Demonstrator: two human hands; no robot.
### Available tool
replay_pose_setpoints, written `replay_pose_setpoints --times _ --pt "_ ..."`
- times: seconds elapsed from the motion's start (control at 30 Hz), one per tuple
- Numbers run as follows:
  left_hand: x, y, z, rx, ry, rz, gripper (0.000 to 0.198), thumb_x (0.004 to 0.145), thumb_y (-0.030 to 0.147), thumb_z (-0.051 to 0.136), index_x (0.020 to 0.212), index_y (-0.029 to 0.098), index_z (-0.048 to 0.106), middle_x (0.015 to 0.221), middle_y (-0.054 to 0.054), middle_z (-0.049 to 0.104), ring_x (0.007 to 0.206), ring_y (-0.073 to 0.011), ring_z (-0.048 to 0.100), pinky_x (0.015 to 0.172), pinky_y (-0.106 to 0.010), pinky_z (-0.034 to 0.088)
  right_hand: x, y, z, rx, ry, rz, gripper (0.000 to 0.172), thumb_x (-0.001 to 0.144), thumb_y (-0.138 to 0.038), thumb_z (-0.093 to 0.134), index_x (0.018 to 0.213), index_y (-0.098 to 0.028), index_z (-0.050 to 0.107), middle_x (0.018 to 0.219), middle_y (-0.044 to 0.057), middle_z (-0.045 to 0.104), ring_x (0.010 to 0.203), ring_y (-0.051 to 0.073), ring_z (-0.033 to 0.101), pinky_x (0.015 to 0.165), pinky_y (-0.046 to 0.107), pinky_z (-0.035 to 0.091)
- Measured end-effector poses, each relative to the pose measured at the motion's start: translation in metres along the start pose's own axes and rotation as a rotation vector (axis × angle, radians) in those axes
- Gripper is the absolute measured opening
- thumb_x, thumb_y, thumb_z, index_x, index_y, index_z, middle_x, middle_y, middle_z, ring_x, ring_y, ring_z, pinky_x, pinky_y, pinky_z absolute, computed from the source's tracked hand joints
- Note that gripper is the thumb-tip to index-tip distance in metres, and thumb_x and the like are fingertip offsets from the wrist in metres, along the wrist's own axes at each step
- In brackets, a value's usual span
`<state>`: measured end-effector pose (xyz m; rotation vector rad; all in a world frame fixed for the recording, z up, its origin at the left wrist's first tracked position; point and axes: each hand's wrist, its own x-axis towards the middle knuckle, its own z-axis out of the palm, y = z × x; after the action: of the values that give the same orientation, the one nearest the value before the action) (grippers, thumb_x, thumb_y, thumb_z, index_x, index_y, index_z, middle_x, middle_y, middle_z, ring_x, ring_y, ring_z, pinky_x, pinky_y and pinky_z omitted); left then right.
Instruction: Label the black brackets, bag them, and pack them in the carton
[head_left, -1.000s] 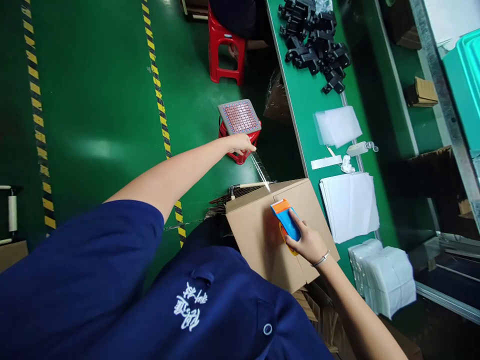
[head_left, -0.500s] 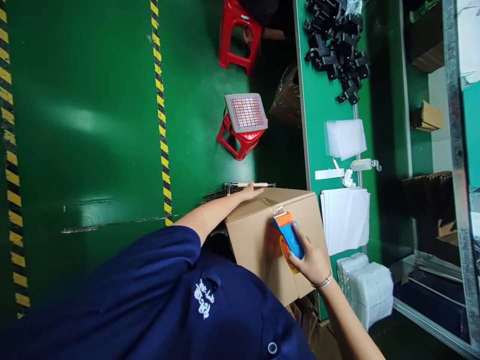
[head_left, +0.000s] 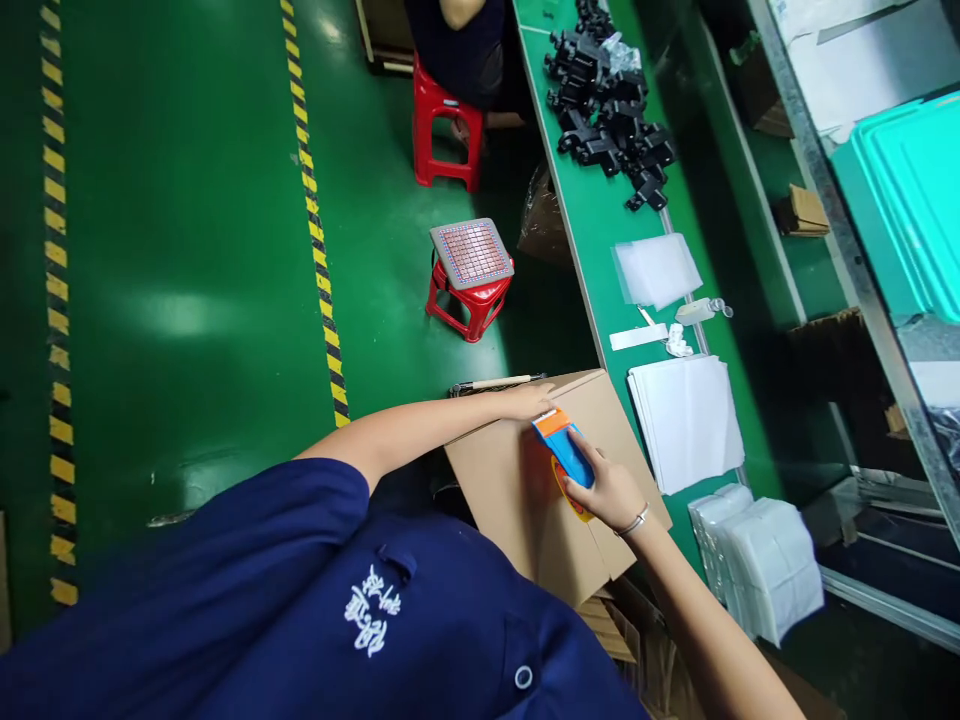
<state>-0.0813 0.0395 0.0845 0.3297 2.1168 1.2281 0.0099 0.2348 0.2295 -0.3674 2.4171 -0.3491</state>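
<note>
Two hands (head_left: 607, 490) press blue plastic tape dispenser (head_left: 564, 448) onto matte cardboard box (head_left: 525, 500).

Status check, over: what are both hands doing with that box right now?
Left hand flat on cardboard box, far edge. Right hand gripping tape dispenser, pressed on box top. Wooden-handled tool lies just beyond that edge.

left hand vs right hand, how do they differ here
The left hand lies flat on the far edge of the cardboard box; the right hand grips a blue tape dispenser. The right wrist wears a bracelet; the left is bare. Both are over the box.
</note>
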Motion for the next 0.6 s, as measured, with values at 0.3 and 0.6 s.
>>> replay_pose_setpoints --times 0.3,0.6 --pt "-0.018 -0.005 -0.014 0.12 0.003 0.025 0.066 0.091 0.06 0.034 0.146 0.024 0.034 0.149 -0.006 0.045 0.135 -0.0298 0.043 0.111 -0.036 0.032 0.01 -0.018 -0.007 -0.027 0.007 -0.017 0.079 0.084 -0.047 0.06 0.151 -0.022 0.028 0.1 0.011 0.065 0.088 0.024 0.064 0.075 0.031 0.046" --pt "-0.013 -0.01 -0.004 0.064 0.005 0.13 0.068 0.092 0.06 0.024 0.148 0.022 0.032 0.153 -0.002 0.038 0.139 -0.0244 0.038 0.115 -0.033 0.028 -0.065 0.083 0.07 0.909 0.824 0.466 0.07 0.09 -0.064 0.035 0.143 -0.019 0.043 0.131 0.014 0.057 0.116 0.027 0.057 0.098 0.042 0.045"
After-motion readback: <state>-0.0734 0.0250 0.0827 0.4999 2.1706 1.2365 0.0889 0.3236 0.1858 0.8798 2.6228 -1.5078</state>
